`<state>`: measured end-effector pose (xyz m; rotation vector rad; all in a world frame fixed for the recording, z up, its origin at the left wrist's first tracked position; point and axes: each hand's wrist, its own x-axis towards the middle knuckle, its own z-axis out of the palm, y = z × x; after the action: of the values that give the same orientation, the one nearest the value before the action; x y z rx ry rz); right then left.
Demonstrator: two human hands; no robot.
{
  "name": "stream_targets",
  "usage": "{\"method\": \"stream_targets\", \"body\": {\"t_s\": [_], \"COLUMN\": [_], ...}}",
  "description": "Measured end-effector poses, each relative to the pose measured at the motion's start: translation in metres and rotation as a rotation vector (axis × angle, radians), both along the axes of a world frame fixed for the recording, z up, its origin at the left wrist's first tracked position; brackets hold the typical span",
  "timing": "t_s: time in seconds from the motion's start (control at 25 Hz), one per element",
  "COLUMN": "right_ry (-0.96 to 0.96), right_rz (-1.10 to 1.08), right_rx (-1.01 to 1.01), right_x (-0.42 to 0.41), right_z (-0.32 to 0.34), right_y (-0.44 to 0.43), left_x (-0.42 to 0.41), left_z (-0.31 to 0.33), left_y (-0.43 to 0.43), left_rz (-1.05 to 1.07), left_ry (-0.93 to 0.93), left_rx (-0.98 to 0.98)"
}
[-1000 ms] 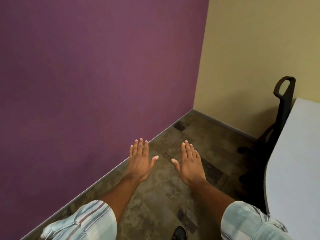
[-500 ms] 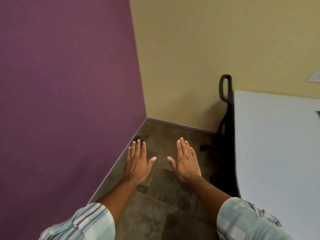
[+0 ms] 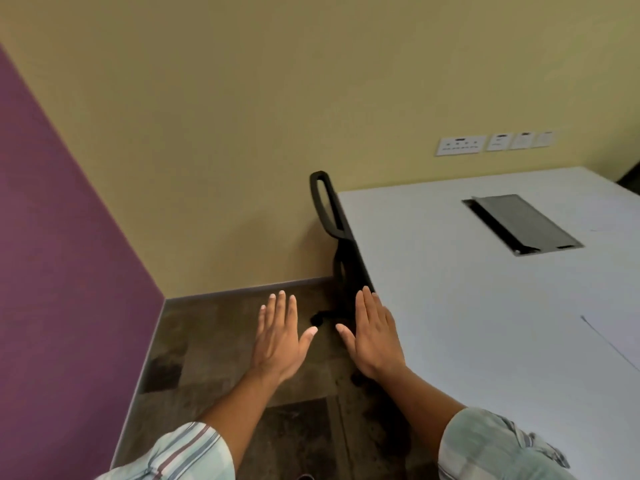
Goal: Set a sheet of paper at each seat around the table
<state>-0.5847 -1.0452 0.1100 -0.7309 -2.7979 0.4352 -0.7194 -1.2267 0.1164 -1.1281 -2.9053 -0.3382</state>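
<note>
My left hand [image 3: 281,337] is held flat over the floor, palm down, fingers spread, holding nothing. My right hand [image 3: 374,336] is flat too, empty, hovering at the left edge of the pale grey table [image 3: 467,289]. A white sheet of paper [image 3: 620,344] lies at the table's right side, only its corner in view. A black chair [image 3: 332,220] is tucked in against the table's left edge, beyond my hands.
A dark cable box lid [image 3: 521,221] is set into the table top. Wall sockets [image 3: 491,143] sit on the yellow wall behind. A purple wall [image 3: 62,271] closes the left side, with a strip of dark floor [image 3: 225,341] between it and the table.
The view has swung right from the purple wall and corner onto the table. More table top, the cable box and the paper corner have come into sight. Both hands stay flat and empty.
</note>
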Motion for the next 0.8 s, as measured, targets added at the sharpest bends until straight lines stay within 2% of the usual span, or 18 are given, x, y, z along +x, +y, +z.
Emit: {"method": "stream_targets", "body": {"t_s": [0.32, 0.52, 0.8], "right_ry": [-0.012, -0.021, -0.003], "right_rz": [-0.351, -0.563, -0.837], "right_rx": [-0.067, -0.062, -0.118], "right_x": [-0.005, 0.039, 0.137], "right_z": [-0.003, -0.019, -0.045], "right_y": [0.089, 0.144, 0.223], "left_x": [-0.054, -0.041, 0.022], "left_z": [0.001, -0.009, -0.035], "left_y": [0.153, 0.246, 0.379], "left_rz": [-0.387, -0.576, -0.827], "left_ry": [-0.014, -0.023, -0.049], "left_rx": [-0.033, -0.066, -0.071]}}
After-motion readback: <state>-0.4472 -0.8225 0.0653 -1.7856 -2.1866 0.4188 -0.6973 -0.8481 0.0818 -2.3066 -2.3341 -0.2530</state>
